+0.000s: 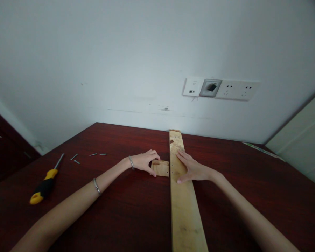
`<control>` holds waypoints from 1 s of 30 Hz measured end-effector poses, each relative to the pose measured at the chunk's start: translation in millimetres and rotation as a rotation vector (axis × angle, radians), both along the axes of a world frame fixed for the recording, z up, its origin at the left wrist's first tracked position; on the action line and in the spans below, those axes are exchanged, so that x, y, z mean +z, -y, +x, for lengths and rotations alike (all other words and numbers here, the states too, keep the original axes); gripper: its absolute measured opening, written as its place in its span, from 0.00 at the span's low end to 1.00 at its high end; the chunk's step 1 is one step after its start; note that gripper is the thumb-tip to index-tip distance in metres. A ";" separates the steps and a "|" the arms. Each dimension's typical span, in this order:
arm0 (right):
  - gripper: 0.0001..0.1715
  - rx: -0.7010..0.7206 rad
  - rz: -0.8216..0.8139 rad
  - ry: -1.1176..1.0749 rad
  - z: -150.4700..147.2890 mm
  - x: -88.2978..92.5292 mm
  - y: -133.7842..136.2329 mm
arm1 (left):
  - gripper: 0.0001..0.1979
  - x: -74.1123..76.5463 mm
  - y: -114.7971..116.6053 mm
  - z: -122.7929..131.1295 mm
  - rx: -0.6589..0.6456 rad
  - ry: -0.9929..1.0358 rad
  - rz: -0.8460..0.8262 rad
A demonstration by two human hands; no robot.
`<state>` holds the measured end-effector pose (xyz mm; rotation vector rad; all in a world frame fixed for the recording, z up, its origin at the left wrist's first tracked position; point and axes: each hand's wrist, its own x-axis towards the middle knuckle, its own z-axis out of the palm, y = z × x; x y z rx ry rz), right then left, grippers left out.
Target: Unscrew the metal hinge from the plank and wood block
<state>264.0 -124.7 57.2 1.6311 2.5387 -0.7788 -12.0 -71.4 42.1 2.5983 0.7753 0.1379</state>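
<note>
A long pale wooden plank (185,206) lies on the dark red table, its far end by the wall. Against its left edge sits a short wooden block (161,168) with a small dark hole near the plank. My left hand (147,162) grips the block's left end between thumb and fingers. On the plank's top face rests my right hand (191,168), fingers and thumb spread apart. A yellow and black screwdriver (48,182) lies at the left, shaft pointing away from me. Several screws, including one screw (77,161), are scattered to its right.
The white wall (147,63) stands right behind the table (120,210). Wall sockets (236,90) are set in it at the right, one with a black plug (212,87). A thin pale strip (264,150) lies along the table's far right edge.
</note>
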 end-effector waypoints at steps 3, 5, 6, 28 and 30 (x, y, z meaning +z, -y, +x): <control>0.81 -0.002 -0.002 -0.011 0.4 -0.8 -0.4 | 0.35 -1.4 -1.3 -0.7 0.003 0.015 -0.010; 0.81 0.001 0.000 -0.013 0.6 -1.4 -0.7 | 0.37 -3.0 -2.6 -1.4 0.011 0.033 -0.024; 0.82 0.003 0.002 -0.012 0.6 -1.6 -0.7 | 0.38 -3.9 -3.2 -1.8 0.015 0.042 -0.034; 0.45 0.132 0.445 -0.188 -22.7 7.2 12.5 | 0.27 109.3 -0.5 -86.6 0.181 0.164 0.122; 0.39 0.183 0.465 -0.177 -38.3 11.7 16.1 | 0.25 111.2 4.6 -110.1 0.199 0.066 0.158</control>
